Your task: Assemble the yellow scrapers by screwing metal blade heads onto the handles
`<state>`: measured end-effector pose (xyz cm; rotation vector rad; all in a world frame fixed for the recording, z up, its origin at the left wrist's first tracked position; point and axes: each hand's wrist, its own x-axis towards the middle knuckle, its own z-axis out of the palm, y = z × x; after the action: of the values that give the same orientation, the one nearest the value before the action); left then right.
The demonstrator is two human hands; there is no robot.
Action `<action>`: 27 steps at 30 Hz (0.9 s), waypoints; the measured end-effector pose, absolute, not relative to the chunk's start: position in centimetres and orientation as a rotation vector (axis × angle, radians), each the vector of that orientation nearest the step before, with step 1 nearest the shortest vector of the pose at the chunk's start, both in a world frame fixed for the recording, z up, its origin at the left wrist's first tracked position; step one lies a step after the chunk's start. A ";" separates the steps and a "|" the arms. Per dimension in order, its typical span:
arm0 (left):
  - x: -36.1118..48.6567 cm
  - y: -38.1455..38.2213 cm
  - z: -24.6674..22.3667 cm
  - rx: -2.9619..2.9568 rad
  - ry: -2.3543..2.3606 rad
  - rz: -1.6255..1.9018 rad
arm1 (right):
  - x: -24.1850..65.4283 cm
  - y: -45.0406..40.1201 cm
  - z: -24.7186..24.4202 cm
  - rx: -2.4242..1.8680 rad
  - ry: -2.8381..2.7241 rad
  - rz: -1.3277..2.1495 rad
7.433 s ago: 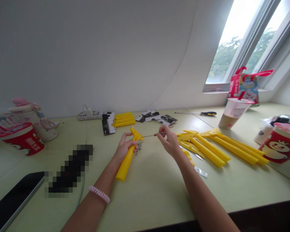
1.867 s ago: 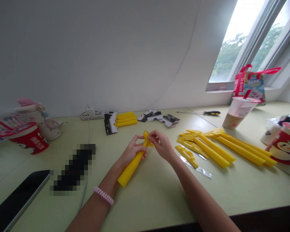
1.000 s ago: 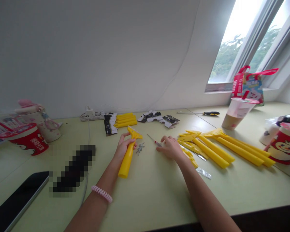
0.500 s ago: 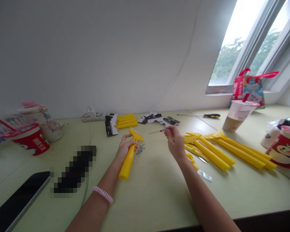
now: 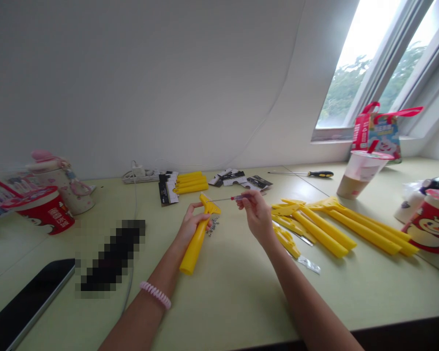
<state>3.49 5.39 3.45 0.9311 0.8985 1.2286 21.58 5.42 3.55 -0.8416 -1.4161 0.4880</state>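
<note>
My left hand is shut around the handle of a yellow plastic scraper, whose wide head tilts up near my fingers. My right hand pinches a small red-handled screwdriver between fingertips and thumb. Its thin shaft points left, and its tip reaches the scraper head. A small heap of silver screws lies on the desk just right of the scraper. Several finished yellow scrapers lie in a pile to the right of my right hand, with a small metal blade near them.
The pale green desk holds a power strip, yellow handles, and black-and-white card packs. Further off are a larger screwdriver, a plastic drink cup, red paper tubs, and a dark tablet.
My right hand has lifted the small screwdriver off the desk and brought its tip left to the scraper head. My left hand has raised and tilted the scraper slightly.
</note>
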 end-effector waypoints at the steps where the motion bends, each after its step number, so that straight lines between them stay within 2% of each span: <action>1: 3.5 5.4 3.5 0.938 0.893 1.229 | 21.6 5.4 3.6 -0.834 -1.411 0.498; 20: 3.6 5.0 3.6 0.979 0.885 1.216 | 21.7 5.4 3.6 -0.836 -1.423 0.522; 27: 3.6 4.9 3.4 1.019 0.894 1.203 | 22.1 4.5 4.2 -1.068 -1.564 0.192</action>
<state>3.64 4.90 3.35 1.0186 0.8945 1.2034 22.12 4.53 4.20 -1.0683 -1.5644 0.1920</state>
